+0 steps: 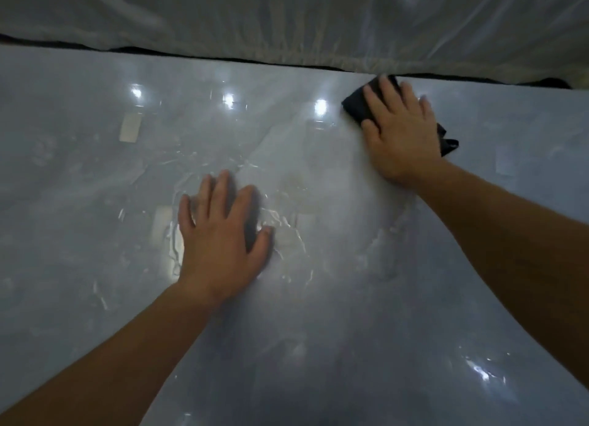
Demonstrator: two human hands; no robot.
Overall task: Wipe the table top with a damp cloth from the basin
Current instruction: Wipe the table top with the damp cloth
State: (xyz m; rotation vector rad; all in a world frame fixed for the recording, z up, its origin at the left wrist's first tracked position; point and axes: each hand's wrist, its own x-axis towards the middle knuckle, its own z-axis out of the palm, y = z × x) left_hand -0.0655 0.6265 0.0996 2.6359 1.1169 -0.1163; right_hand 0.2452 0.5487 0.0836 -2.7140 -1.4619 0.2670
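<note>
cloth (354, 106): mostly hidden under right grip (400, 135), only two dark corners show
worktop (95, 186): cut off left, right and bottom
plastic sheet (287, 21): runs off top edge, whatever is behind it unreadable
left arm (127, 346): cut off at bottom edge
right arm (510, 234): cut off at right edge

The table top (350, 298) is showing a smooth, high-gloss finish, pale grey-blue with faint veining like polished stone or a stone-look laminate; which of the two cannot be told. It is mirroring bright light spots (320, 106) from ten to twelve o'clock and another at five o'clock. Thin wet streaks (287, 231) are glinting around the centre. At one o'clock the cloth (355, 105) is looking black, matt and soft, a crumpled fabric giving back no shine. Across twelve o'clock a plastic sheet (287, 21) is looking translucent, wrinkled and faintly glossy.
</note>
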